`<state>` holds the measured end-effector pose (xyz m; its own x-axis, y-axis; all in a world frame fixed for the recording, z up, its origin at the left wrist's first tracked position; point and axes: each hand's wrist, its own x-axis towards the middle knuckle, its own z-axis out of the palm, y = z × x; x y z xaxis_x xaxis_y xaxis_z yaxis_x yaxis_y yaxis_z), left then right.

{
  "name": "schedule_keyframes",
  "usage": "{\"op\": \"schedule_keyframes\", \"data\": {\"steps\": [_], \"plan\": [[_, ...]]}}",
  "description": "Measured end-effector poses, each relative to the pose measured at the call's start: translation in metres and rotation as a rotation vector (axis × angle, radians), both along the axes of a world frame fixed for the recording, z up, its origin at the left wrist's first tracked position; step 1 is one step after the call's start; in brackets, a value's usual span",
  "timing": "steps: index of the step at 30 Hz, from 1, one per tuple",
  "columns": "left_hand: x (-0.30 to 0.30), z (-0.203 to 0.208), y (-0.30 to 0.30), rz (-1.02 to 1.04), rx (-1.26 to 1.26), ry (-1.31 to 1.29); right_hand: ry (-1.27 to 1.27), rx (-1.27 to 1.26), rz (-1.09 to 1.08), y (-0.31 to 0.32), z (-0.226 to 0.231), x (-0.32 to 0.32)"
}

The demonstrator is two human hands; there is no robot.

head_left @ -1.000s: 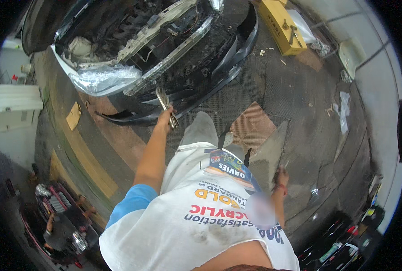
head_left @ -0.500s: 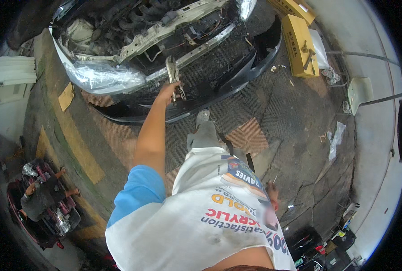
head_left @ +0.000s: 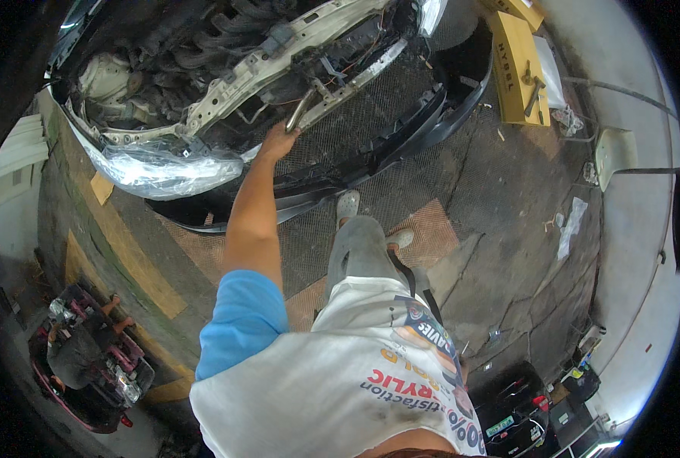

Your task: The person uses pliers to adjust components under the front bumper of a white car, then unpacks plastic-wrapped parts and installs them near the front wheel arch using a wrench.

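Observation:
My left hand [head_left: 280, 143] stretches forward, its fingers closed around metal locking pliers [head_left: 300, 112]. The pliers reach the pale front crossbar [head_left: 348, 90] of a car whose front end is stripped open; whether the jaws grip it, I cannot tell. Next to my arm is a headlight [head_left: 168, 169] wrapped in clear plastic. Below the crossbar a black bumper cover [head_left: 401, 153] lies on the floor. Of my right hand [head_left: 464, 372] only a sliver shows beside my shirt, low at my right side; its fingers are hidden.
A yellow box [head_left: 514, 72] with a hammer-like tool [head_left: 536, 95] on it stands at the right. Beyond it is a pale plastic chair [head_left: 613, 156]. At lower left another person [head_left: 80, 355] works by a dark red vehicle part. A black car [head_left: 508, 404] is at lower right.
I have stepped closer to the car. My left hand has carried the pliers forward to the crossbar. My right hand has slipped mostly behind my shirt.

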<state>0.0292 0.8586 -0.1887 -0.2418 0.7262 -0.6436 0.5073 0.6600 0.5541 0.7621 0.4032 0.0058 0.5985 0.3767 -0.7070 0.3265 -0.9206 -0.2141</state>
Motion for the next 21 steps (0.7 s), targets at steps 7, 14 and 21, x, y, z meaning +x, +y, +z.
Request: {"op": "schedule_keyframes", "data": {"steps": [7, 14, 21], "plan": [[-0.005, 0.001, 0.024, -0.018, 0.13, 0.029, 0.058, 0.043, -0.035, 0.042, 0.025, -0.028], [-0.024, -0.011, 0.047, -0.255, -0.088, -0.072, 0.066, 0.008, -0.092, 0.06, 0.022, -0.041], [-0.009, -0.016, 0.063, -0.165, -0.166, -0.059, 0.051, 0.001, -0.033, 0.061, 0.028, -0.039]]}}
